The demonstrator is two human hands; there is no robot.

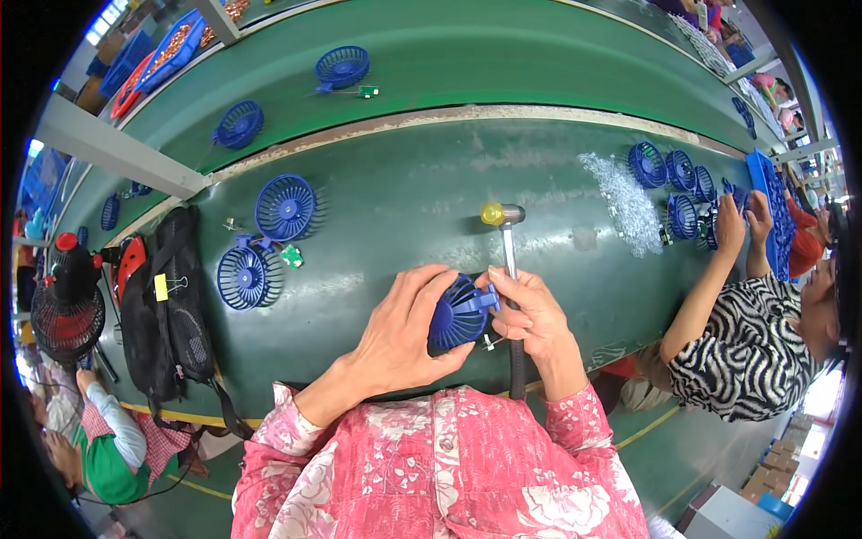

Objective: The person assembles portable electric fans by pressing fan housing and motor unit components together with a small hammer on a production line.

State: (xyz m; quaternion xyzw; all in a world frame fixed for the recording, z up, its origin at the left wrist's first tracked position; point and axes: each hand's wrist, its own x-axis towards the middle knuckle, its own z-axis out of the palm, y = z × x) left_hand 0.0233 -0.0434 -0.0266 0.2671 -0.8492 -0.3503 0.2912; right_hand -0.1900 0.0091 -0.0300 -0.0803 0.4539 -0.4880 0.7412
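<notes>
My left hand [404,325] is wrapped round one side of a blue plastic fan guard [456,316], a slotted round shell, near the table's front edge. At the shell's other side my right hand [530,314] pinches its short blue neck piece between thumb and fingers. A small pale part with metal [488,342] shows just below that neck; its exact kind is hard to make out. A hammer [509,247] with a yellow-and-dark head and black handle runs beneath my right hand, which hides its middle; whether any finger grips it I cannot tell.
Two blue guards [285,207] and a small green board [292,256] lie to the left, beside a black bag [171,305]. A heap of small clear parts [624,202] lies to the right, near a co-worker's hands [732,225]. More guards sit on the green belt [503,63].
</notes>
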